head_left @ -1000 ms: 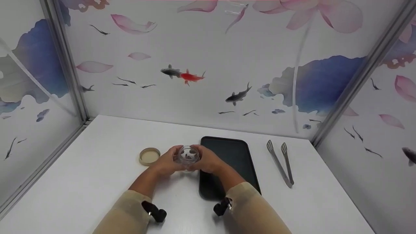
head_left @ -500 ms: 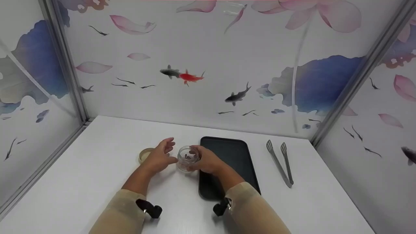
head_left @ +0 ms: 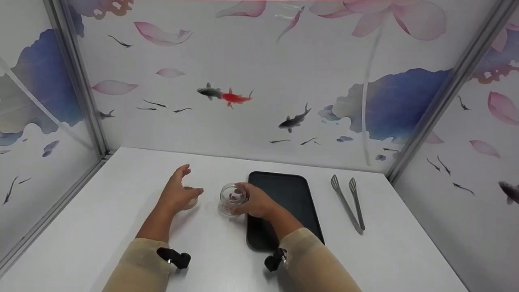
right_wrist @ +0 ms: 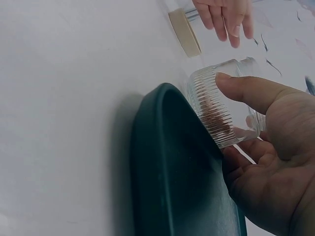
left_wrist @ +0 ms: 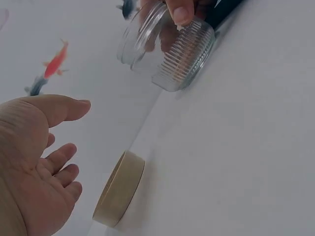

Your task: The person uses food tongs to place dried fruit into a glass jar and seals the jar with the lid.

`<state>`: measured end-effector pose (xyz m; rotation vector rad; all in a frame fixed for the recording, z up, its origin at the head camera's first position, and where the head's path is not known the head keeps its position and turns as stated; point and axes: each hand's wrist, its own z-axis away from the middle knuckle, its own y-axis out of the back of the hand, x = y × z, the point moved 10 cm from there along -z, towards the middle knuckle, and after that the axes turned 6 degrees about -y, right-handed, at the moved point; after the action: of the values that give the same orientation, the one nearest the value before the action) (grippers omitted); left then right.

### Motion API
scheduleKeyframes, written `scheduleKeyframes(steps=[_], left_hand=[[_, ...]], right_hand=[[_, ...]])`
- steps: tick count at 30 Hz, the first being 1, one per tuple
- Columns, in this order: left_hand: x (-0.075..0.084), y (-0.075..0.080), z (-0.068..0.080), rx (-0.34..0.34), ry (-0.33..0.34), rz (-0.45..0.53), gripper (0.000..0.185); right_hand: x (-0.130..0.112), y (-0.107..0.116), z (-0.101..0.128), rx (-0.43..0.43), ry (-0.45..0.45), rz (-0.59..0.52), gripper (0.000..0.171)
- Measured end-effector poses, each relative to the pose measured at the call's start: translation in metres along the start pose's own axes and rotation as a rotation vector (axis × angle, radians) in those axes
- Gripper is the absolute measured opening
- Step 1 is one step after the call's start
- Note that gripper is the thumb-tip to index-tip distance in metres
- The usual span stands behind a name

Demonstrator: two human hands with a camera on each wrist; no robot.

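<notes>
A ribbed clear glass jar [head_left: 232, 199] stands upright on the white table, its mouth uncovered. Brownish pieces [right_wrist: 214, 115] show through its lower wall. My right hand [head_left: 259, 200] holds the jar from the right, thumb on the near side and fingers round the far side. To the left, my left hand [head_left: 176, 192] hovers with fingers spread, holding nothing. Beneath it is a round beige lid [left_wrist: 120, 189], which that hand mostly hides in the head view. The left wrist view shows a gap between the lid and the left fingers.
A dark rectangular tray [head_left: 284, 198] lies just right of the jar, partly under my right forearm. Metal tongs [head_left: 350, 207] rest farther right with their arms apart. Printed wall panels [head_left: 235, 134] enclose the table [head_left: 227, 259] at the back and sides.
My left hand has let go of the jar and moved left to above the lid, its fingers opening out. The right hand has stayed on the jar, which remains in place.
</notes>
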<state>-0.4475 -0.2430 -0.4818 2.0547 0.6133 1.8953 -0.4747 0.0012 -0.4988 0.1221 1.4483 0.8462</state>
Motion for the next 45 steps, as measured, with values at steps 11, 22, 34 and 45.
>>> scheduleKeyframes(steps=[11,22,34,45], left_hand=[[-0.026,0.004,0.007,-0.107,0.097,-0.248,0.132],[-0.032,0.005,0.007,-0.112,0.087,-0.319,0.122],[-0.025,-0.001,0.006,-0.09,0.084,-0.211,0.114],[0.0,-0.009,0.001,-0.068,0.025,-0.117,0.111]], right_hand=[[-0.004,-0.002,0.003,-0.018,0.036,-0.012,0.091],[-0.001,0.001,0.001,0.021,0.019,0.006,0.091],[0.001,-0.001,0.0,0.036,0.028,-0.048,0.09],[-0.004,0.007,0.004,0.116,0.057,-0.155,0.086]])
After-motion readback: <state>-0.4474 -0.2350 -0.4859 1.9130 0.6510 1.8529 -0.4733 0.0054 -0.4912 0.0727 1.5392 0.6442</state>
